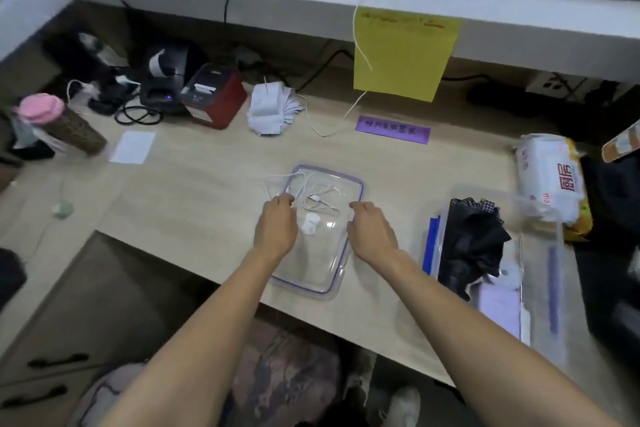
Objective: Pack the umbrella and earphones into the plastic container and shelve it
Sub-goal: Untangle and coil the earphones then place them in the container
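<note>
The clear lid (320, 253) with the purple rim is laid flat near the front edge of the table (194, 191), and the white earphones (311, 196) are spread in loose loops over its far half, one loop spilling past the rim; it appears to be serving as a staging surface while the cable is gathered. The plastic container (540, 253) is set to the right, well apart from the lid, and the folded black umbrella (474, 246) is already lodged inside it (so the earphones seem to be the part left to pack).

Both arms are stretched forward, palms down. The left hand (275, 229) is held over the lid's left side, its fingers narrowed on a strand of the cable. The right hand (370, 230) is hovered at the lid's right rim, its fingers curled loosely and nothing seen held in them. The lid is not yet fitted and the container not yet shelved.
</note>
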`<state>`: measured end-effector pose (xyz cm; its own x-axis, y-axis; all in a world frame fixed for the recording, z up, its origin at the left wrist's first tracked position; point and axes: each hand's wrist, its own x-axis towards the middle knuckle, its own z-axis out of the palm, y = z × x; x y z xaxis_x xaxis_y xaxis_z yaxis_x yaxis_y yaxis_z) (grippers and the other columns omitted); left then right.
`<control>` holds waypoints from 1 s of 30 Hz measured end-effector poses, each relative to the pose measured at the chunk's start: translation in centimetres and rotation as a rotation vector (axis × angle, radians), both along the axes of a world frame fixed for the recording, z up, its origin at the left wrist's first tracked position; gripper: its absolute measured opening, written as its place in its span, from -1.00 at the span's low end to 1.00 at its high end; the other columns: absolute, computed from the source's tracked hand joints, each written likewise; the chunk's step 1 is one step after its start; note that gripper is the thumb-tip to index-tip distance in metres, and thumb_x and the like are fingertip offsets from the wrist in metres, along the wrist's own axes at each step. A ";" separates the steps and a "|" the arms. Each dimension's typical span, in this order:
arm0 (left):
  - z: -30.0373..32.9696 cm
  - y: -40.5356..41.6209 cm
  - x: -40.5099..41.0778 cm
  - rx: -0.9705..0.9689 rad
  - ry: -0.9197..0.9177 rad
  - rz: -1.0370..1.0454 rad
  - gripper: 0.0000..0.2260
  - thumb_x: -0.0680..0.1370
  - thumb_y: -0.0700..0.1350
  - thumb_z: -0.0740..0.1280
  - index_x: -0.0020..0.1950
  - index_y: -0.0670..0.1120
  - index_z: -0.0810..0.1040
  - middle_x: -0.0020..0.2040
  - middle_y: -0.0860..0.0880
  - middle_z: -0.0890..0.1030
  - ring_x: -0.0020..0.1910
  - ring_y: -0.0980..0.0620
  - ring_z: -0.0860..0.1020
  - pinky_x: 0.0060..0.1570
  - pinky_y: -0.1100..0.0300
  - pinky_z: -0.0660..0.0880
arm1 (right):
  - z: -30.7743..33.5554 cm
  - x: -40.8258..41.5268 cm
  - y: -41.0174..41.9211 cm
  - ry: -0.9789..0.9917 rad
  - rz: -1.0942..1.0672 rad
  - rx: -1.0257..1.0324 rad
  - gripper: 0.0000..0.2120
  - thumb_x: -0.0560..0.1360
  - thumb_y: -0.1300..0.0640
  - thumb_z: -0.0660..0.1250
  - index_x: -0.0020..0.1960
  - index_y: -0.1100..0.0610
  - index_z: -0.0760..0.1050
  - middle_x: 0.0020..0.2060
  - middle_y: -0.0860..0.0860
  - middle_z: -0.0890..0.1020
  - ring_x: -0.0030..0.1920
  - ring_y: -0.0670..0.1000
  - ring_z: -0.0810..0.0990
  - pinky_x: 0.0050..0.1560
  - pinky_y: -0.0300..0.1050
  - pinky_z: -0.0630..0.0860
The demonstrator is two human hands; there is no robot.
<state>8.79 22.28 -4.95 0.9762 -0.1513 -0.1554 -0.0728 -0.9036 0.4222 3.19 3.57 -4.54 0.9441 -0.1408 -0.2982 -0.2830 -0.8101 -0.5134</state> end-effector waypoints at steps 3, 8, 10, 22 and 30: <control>-0.6 0.5 0.9 0.029 0.004 -0.021 -0.74 0.65 -0.23 0.18 0.32 -0.22 0.48 0.21 -0.24 0.57 0.20 -0.25 0.48 0.12 -0.09 0.47 | -0.9 2.4 0.4 -0.001 0.066 -0.072 -0.55 0.58 0.26 0.18 0.47 0.16 0.34 0.37 0.16 0.45 0.32 0.21 0.44 0.23 0.04 0.46; -1.6 0.3 2.0 0.119 0.010 -0.081 -0.72 0.67 -0.19 0.16 0.36 -0.22 0.45 0.27 -0.22 0.52 0.23 -0.23 0.45 0.13 -0.06 0.45 | -2.7 5.4 0.7 0.021 0.142 -0.230 -0.64 0.59 0.19 0.22 0.38 0.16 0.42 0.24 0.17 0.53 0.27 0.22 0.45 0.17 0.05 0.46; -1.9 0.4 2.3 0.148 0.018 -0.073 -0.71 0.68 -0.18 0.15 0.38 -0.20 0.43 0.29 -0.21 0.50 0.24 -0.22 0.44 0.14 -0.04 0.44 | -3.4 5.9 0.9 0.047 0.162 -0.248 -0.64 0.60 0.12 0.24 0.37 0.17 0.42 0.24 0.18 0.52 0.28 0.22 0.43 0.17 0.06 0.43; -3.6 1.9 3.5 0.122 0.026 -0.071 -0.71 0.68 -0.21 0.14 0.39 -0.19 0.44 0.29 -0.19 0.50 0.23 -0.20 0.45 0.15 -0.02 0.43 | -6.1 6.9 1.9 0.016 0.066 -0.140 -0.74 0.63 0.05 0.24 0.12 0.21 0.58 0.09 0.18 0.57 0.16 0.23 0.51 0.06 0.03 0.47; -2.0 0.1 4.1 -0.172 -0.040 -0.004 -0.77 0.65 -0.24 0.20 0.28 -0.18 0.51 0.18 -0.18 0.57 0.17 -0.19 0.49 0.13 -0.05 0.47 | -1.6 9.0 0.0 -0.175 -0.222 0.195 -0.80 0.61 0.06 0.28 -0.09 0.15 0.57 -0.18 0.05 0.65 -0.12 0.12 0.57 -0.14 0.00 0.51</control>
<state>12.88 22.42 -6.90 0.9804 -0.1760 -0.0885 -0.0956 -0.8179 0.5673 12.20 3.57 -6.13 0.9359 -0.3053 -0.1756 -0.3353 -0.6203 -0.7091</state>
